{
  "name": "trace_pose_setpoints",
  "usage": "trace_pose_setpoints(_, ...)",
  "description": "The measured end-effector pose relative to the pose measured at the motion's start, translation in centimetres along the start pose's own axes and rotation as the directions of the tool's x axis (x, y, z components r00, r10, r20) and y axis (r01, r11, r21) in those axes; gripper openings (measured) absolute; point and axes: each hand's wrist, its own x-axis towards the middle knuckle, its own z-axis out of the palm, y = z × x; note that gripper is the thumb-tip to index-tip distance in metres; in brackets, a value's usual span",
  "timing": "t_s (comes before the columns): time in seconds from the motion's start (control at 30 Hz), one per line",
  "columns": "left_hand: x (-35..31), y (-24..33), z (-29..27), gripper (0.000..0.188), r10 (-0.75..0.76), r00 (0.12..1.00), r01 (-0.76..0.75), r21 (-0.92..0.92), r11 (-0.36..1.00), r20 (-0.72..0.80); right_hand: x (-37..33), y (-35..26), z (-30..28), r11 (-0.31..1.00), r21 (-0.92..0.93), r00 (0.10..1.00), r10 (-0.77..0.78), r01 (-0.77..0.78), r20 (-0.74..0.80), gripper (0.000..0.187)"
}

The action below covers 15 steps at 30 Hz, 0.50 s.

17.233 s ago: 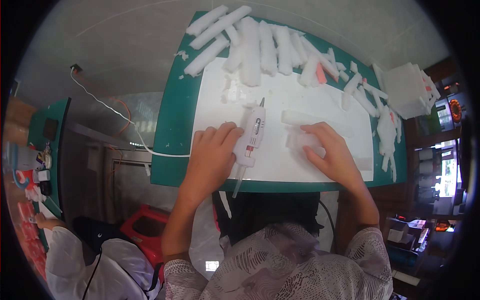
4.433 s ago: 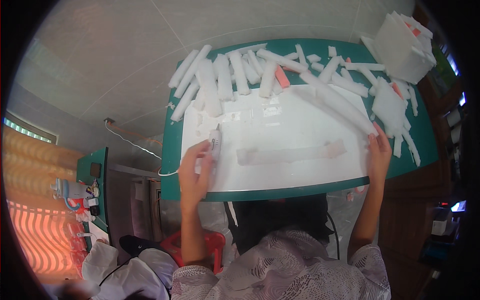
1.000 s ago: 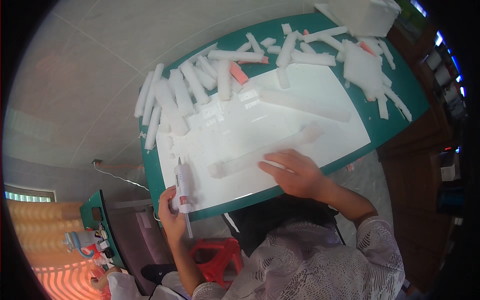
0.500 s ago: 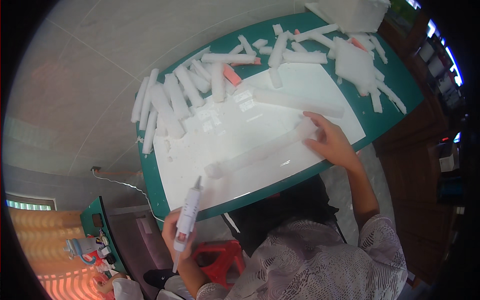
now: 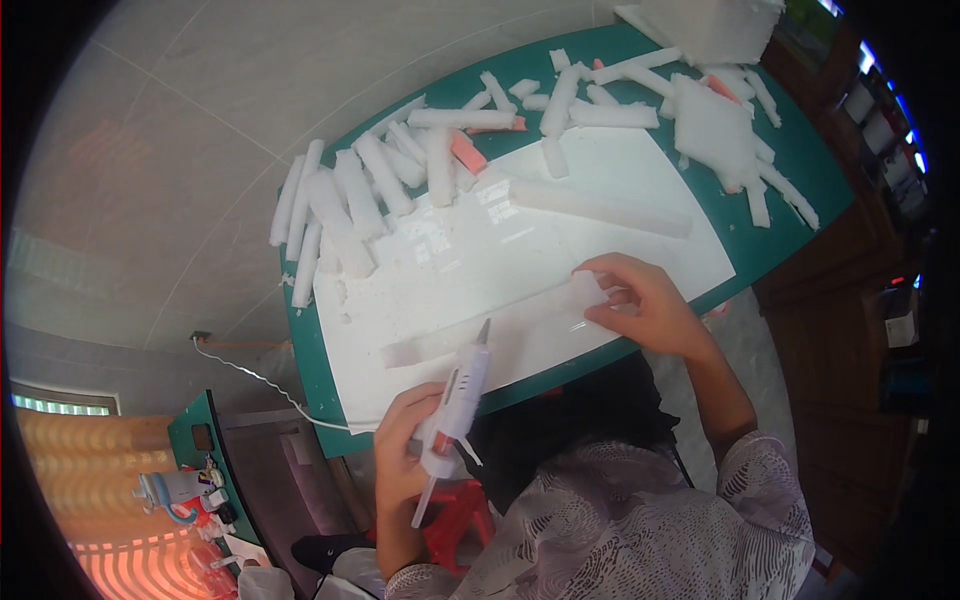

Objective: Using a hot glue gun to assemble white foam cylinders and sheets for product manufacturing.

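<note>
Glue gun point(image 5: 459, 402) swung rightward, gripped in left hand point(image 5: 404, 440), right hand point(image 5: 648, 308) holding foam strip point(image 5: 522, 312).

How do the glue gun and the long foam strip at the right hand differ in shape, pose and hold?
Shape: the glue gun tapers to a narrow nozzle, while the foam strip is long and plain.
Pose: the glue gun slants with its nozzle toward the strip; the foam strip runs crosswise over the white board.
Hold: the left hand grips the glue gun; the right hand has the foam strip's right end.
Both are whitish.
</note>
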Motion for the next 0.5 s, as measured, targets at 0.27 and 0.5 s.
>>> trace_pose_setpoints(0.27, 3.4, 1.2, 2.3, 0.043, 0.419, 0.903, -0.429, 0.279, 0.859, 0.099, -0.4, -1.2, 0.4, 0.958, -0.108, 0.964, -0.265, 0.267, 0.032, 0.044)
trace_pose_setpoints(0.5, 4.1, 1.8, 2.5, 0.057, 0.444, 0.885, -0.463, 0.377, 0.802, 0.142, -0.7, -1.8, 0.5, 0.938, -0.171, 0.954, -0.297, 0.301, 0.051, 0.045)
